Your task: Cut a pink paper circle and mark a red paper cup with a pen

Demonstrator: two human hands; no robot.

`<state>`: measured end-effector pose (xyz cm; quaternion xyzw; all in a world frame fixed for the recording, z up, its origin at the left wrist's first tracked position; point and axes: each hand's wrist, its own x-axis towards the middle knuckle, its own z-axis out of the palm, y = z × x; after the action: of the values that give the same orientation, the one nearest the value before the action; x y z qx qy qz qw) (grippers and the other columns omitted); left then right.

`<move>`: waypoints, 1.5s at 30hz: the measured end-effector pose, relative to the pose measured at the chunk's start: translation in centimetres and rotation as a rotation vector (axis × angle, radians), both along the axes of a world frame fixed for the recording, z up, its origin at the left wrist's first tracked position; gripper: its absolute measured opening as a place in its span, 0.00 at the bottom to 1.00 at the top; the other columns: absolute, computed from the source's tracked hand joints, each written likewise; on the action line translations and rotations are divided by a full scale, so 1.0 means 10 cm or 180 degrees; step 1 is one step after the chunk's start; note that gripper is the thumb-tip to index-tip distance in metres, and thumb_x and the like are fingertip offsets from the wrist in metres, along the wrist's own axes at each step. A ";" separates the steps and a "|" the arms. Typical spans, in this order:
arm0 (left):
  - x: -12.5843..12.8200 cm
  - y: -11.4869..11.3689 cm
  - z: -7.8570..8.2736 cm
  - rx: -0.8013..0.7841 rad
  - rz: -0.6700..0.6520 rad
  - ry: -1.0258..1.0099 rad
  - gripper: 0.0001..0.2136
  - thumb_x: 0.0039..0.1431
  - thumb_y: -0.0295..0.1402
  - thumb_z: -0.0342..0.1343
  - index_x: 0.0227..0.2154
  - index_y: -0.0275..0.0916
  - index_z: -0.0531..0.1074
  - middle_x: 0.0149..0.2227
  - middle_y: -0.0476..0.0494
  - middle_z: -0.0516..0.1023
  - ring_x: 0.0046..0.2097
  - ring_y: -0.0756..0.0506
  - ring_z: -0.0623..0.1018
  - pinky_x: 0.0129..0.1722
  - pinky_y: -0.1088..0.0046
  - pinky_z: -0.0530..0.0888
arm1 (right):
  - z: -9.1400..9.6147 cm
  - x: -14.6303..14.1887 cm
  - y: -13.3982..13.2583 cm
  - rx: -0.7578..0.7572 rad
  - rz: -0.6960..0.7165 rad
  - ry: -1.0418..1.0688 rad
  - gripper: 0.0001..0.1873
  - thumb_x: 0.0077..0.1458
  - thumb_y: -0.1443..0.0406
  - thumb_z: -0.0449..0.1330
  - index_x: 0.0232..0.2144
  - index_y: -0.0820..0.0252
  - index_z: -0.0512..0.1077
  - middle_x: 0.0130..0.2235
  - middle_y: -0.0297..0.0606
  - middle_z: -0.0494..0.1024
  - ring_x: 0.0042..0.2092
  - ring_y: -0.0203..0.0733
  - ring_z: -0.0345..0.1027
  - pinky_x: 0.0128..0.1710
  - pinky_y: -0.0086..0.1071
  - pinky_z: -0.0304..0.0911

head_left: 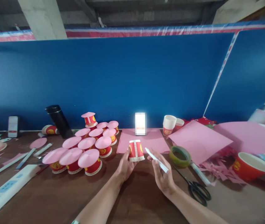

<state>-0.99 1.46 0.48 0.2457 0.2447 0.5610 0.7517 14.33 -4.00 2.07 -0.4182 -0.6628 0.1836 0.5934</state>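
My left hand (123, 168) is closed around the side of a red paper cup (140, 151) with yellow print. The cup is upside down, its wider rim at the bottom, and a pale panel with dark marks faces me. In my right hand (163, 177) is a white marker (157, 161), its tip pointing up and left towards the cup without touching it. Behind both hands lies a stack of pink paper (126, 140). To the left stand several red cups topped with pink paper discs (88, 158).
A lit phone (140, 123) stands behind the cup. On the right are green tape (179, 156), black-handled scissors (199, 192), stacked cups (169, 121), pink sheets (200, 140) and a red cup (251, 168). Leftward are a black bottle (59, 122) and a power strip (8, 189).
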 end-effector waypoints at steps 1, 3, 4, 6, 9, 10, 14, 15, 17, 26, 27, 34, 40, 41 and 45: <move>0.00 0.00 0.00 -0.0003 -0.0004 0.0011 0.16 0.57 0.41 0.50 0.41 0.34 0.71 0.44 0.39 0.76 0.48 0.42 0.73 0.51 0.63 0.67 | 0.02 0.00 -0.03 0.0028 0.0044 -0.0091 0.14 0.59 0.62 0.48 0.43 0.58 0.69 0.38 0.43 0.73 0.39 0.44 0.68 0.42 0.36 0.65; 0.00 0.00 0.01 -0.0024 0.0040 0.0067 0.15 0.57 0.41 0.50 0.40 0.34 0.72 0.42 0.39 0.77 0.46 0.42 0.74 0.50 0.63 0.68 | 0.05 0.00 -0.08 0.0124 0.0154 -0.0231 0.13 0.59 0.63 0.48 0.41 0.58 0.70 0.37 0.43 0.73 0.37 0.43 0.68 0.40 0.36 0.65; 0.00 0.00 0.02 -0.0045 0.0076 0.0102 0.15 0.57 0.40 0.51 0.39 0.34 0.72 0.41 0.39 0.77 0.45 0.42 0.75 0.50 0.63 0.68 | 0.06 0.00 -0.10 0.0169 0.0189 -0.0269 0.13 0.59 0.64 0.48 0.41 0.58 0.69 0.36 0.42 0.73 0.36 0.43 0.68 0.39 0.35 0.66; 0.00 -0.01 0.02 -0.0084 0.0123 0.0143 0.14 0.57 0.39 0.51 0.38 0.34 0.72 0.40 0.40 0.78 0.44 0.43 0.75 0.49 0.64 0.69 | 0.07 -0.01 -0.11 0.0218 0.0192 -0.0298 0.13 0.58 0.64 0.48 0.43 0.59 0.68 0.35 0.42 0.73 0.35 0.42 0.68 0.38 0.35 0.66; 0.00 -0.01 0.02 -0.0066 0.0160 0.0112 0.13 0.57 0.39 0.51 0.37 0.34 0.72 0.39 0.41 0.78 0.42 0.43 0.76 0.47 0.65 0.69 | 0.06 -0.03 -0.11 0.0137 0.0201 -0.0332 0.11 0.58 0.64 0.49 0.42 0.59 0.67 0.34 0.41 0.73 0.35 0.42 0.68 0.37 0.34 0.65; 0.00 -0.01 0.02 -0.0043 0.0161 0.0102 0.13 0.57 0.39 0.51 0.37 0.35 0.72 0.39 0.41 0.78 0.42 0.44 0.76 0.47 0.65 0.69 | 0.06 -0.03 -0.11 0.0098 0.0219 -0.0329 0.11 0.58 0.64 0.50 0.41 0.59 0.67 0.34 0.41 0.73 0.35 0.42 0.68 0.37 0.34 0.65; 0.00 -0.01 0.01 -0.0029 0.0153 0.0144 0.15 0.56 0.41 0.51 0.39 0.35 0.72 0.39 0.41 0.77 0.43 0.43 0.75 0.46 0.65 0.70 | 0.02 -0.03 -0.09 -0.0062 0.0229 -0.0177 0.08 0.57 0.64 0.51 0.38 0.59 0.67 0.33 0.40 0.73 0.33 0.41 0.68 0.34 0.32 0.65; 0.01 -0.01 0.01 -0.0021 0.0144 0.0163 0.16 0.56 0.42 0.51 0.40 0.35 0.71 0.40 0.41 0.77 0.43 0.43 0.75 0.46 0.65 0.70 | 0.01 -0.03 -0.09 -0.0104 0.0222 -0.0141 0.08 0.57 0.64 0.51 0.38 0.59 0.67 0.32 0.39 0.73 0.33 0.41 0.69 0.34 0.32 0.65; 0.01 0.00 0.00 0.0021 0.0121 0.0214 0.17 0.56 0.44 0.50 0.39 0.35 0.71 0.39 0.41 0.77 0.43 0.43 0.75 0.46 0.66 0.69 | 0.00 -0.03 -0.08 -0.0156 0.0216 -0.0090 0.08 0.57 0.64 0.51 0.38 0.59 0.67 0.32 0.39 0.73 0.33 0.40 0.69 0.33 0.31 0.65; 0.02 0.01 -0.01 0.0099 0.0092 0.0304 0.18 0.55 0.46 0.51 0.38 0.36 0.72 0.38 0.42 0.77 0.43 0.44 0.74 0.45 0.68 0.69 | 0.03 -0.03 -0.07 -0.0078 0.0330 -0.0112 0.09 0.57 0.65 0.52 0.40 0.59 0.67 0.35 0.40 0.73 0.36 0.42 0.68 0.37 0.33 0.65; 0.02 0.01 -0.01 0.0102 0.0081 0.0296 0.18 0.54 0.46 0.51 0.38 0.36 0.72 0.38 0.42 0.77 0.43 0.44 0.75 0.45 0.68 0.69 | 0.03 -0.03 -0.07 -0.0083 0.0331 -0.0116 0.09 0.57 0.65 0.51 0.40 0.59 0.67 0.35 0.40 0.73 0.36 0.42 0.68 0.37 0.33 0.65; 0.02 0.01 -0.01 0.0097 0.0048 0.0298 0.18 0.54 0.47 0.51 0.37 0.35 0.72 0.38 0.41 0.77 0.43 0.44 0.75 0.45 0.68 0.68 | 0.04 -0.02 -0.06 -0.0113 0.0284 -0.0141 0.09 0.57 0.64 0.51 0.39 0.60 0.67 0.34 0.40 0.73 0.35 0.41 0.69 0.37 0.32 0.65; 0.01 0.00 -0.01 0.0113 0.0021 0.0329 0.19 0.55 0.47 0.50 0.38 0.35 0.71 0.37 0.42 0.77 0.42 0.44 0.75 0.44 0.68 0.68 | 0.04 -0.02 -0.06 -0.0074 0.0291 -0.0201 0.09 0.58 0.64 0.50 0.39 0.60 0.67 0.34 0.40 0.73 0.35 0.41 0.68 0.38 0.33 0.65; 0.01 0.00 -0.01 0.0111 0.0029 0.0347 0.19 0.55 0.47 0.50 0.38 0.36 0.71 0.37 0.42 0.77 0.42 0.44 0.75 0.44 0.69 0.68 | 0.04 -0.02 -0.06 -0.0083 0.0291 -0.0205 0.09 0.58 0.64 0.50 0.39 0.60 0.67 0.34 0.41 0.73 0.35 0.41 0.68 0.38 0.33 0.65; 0.02 -0.01 0.01 0.0114 0.0006 0.0407 0.19 0.55 0.47 0.49 0.38 0.35 0.71 0.37 0.42 0.77 0.41 0.45 0.75 0.43 0.69 0.68 | 0.03 -0.02 -0.05 -0.0126 0.0282 -0.0218 0.09 0.58 0.64 0.50 0.39 0.60 0.67 0.34 0.41 0.73 0.36 0.42 0.68 0.39 0.33 0.65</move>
<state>-0.83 1.36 0.61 0.2941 0.2824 0.5492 0.7295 14.14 -4.53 2.41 -0.4061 -0.6968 0.2083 0.5533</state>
